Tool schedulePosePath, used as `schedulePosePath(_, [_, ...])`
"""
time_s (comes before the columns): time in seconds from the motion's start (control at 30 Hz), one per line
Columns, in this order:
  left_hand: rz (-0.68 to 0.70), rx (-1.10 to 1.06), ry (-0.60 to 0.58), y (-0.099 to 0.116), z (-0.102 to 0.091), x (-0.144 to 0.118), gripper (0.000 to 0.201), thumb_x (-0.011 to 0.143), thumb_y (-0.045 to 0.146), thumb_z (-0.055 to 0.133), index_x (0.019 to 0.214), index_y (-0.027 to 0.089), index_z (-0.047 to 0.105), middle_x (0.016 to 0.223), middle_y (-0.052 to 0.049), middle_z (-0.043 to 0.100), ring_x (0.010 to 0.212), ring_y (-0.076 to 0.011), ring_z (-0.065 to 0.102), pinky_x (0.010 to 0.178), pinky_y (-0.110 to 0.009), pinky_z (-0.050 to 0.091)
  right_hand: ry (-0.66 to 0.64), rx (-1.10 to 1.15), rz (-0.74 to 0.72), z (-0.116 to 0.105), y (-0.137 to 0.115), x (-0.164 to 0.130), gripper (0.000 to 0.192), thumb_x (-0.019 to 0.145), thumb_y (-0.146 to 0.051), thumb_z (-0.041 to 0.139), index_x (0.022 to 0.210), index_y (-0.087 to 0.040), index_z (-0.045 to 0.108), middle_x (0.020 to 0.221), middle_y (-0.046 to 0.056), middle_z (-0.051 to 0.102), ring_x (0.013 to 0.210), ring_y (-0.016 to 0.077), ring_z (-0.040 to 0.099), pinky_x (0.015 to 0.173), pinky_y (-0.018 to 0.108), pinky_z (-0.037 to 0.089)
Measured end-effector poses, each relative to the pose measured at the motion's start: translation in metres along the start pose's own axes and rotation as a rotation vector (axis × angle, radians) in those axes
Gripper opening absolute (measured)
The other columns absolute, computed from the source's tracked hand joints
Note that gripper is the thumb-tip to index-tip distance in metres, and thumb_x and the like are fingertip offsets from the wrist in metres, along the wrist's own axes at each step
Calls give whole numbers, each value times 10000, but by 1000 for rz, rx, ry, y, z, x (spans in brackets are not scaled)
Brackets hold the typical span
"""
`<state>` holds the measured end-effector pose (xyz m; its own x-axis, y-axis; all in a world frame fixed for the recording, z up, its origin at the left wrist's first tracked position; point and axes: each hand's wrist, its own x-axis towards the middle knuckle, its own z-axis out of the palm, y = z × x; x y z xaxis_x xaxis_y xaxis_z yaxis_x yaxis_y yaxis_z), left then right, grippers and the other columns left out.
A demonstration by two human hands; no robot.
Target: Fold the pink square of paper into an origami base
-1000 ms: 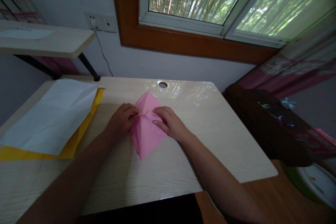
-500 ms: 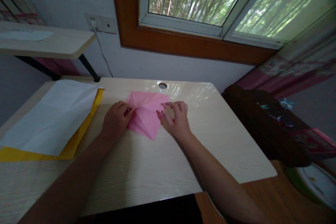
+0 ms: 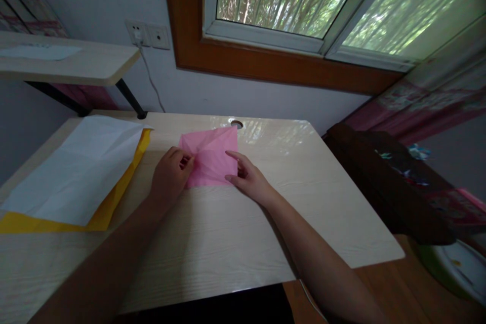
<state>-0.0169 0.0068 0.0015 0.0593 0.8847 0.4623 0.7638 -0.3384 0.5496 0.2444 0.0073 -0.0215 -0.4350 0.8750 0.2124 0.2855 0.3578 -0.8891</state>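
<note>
Far L on the worktop (image 3: 311, 207), a white sheet (image 3: 76, 172) lies over a yellow sheet (image 3: 117, 195), both apart from my L hand (image 3: 170, 172). That hand is closed, thumb + fingertips pinching the pink paper (image 3: 214, 157) near its L edge, w/ creases fanning out from the pinch. The paper sits btwn my two hands, a bit to the far side of them, roughly square (can't pick a long axis, tbh). Its far R corner reaches the cable hole (image 3: 239, 124). On the R edge is my R hand (image 3: 248, 177), thumb and forefinger spread apart, tips over the paper's face, other fingers curled at or behind the edge; can't tell if it grips. So neither hand is clearly nearer: L on one edge, R on the opp. one, approx. level w/ each other.
</note>
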Motion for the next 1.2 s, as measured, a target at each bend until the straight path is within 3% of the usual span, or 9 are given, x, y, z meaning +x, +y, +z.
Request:
schedulePosePath(0.1, [15,-65,-41,0,2,-1,125,942,299,586,859,209,614,904,-48,628,814,-205,608,765,-356,512,54,58,44,-4,2,0,517,922,-357,674,1416,-310,527,1042,7,592,702,112,457,621,244,409])
schedulePosePath(0.23, [-59,-117,0,-7,3,1,152,944,329,573,851,213,604,907,-42,620,832,-202,607,772,-349,522,30,121,41,-13,-1,-3,481,950,-374,643,1415,-328,526,1089,18,609,741,125,498,638,246,433])
schedulePosePath(0.37, [-99,-100,101,-27,3,5,177,951,365,550,998,216,632,1050,-82,628,1032,-257,607,950,-429,513,4,111,24,-26,-9,-8,471,944,-381,660,1399,-329,549,1157,40,613,860,155,546,705,265,473])
schedulePosePath(0.5, [-163,-98,85,-48,4,10,291,926,424,565,1115,211,624,1190,-125,651,1188,-305,592,1087,-495,432,-61,148,25,-38,-14,-11,404,945,-405,660,1332,-303,600,1224,57,598,903,164,561,708,270,483])
schedulePosePath(0.67, [-314,-277,-86,-52,4,14,465,935,510,551,1277,196,557,991,-72,726,989,-261,694,929,-435,512,-71,205,100,-49,-11,-14,432,937,-423,668,1343,-317,568,988,3,573,656,106,446,545,224,391])
schedulePosePath(0.87, [-375,-402,-151,-54,2,17,543,904,544,589,1313,192,525,808,-5,677,816,-219,682,791,-374,515,-54,252,117,-57,-5,-15,454,929,-427,675,1348,-309,546,920,-11,548,667,113,472,549,226,415])
schedulePosePath(0.97, [-344,-453,-128,-59,6,17,540,876,519,611,1302,196,531,919,-29,678,885,-217,682,823,-383,537,-70,255,129,-58,-4,-15,452,939,-428,666,1358,-312,540,941,-7,551,668,111,472,550,227,414])
schedulePosePath(1.1, [-191,-301,-139,-57,10,13,497,907,493,600,1309,204,559,1272,-125,658,1195,-265,618,1051,-476,472,-76,208,98,-55,-8,-17,412,950,-444,652,1334,-325,562,957,-3,562,664,114,467,539,232,399])
schedulePosePath(1.2, [-134,-231,-215,-52,7,11,481,953,502,549,1339,217,570,1184,-105,693,1145,-272,628,1042,-487,469,-63,76,27,-51,-10,-18,380,973,-461,612,1326,-325,574,975,8,589,657,119,485,550,244,425])
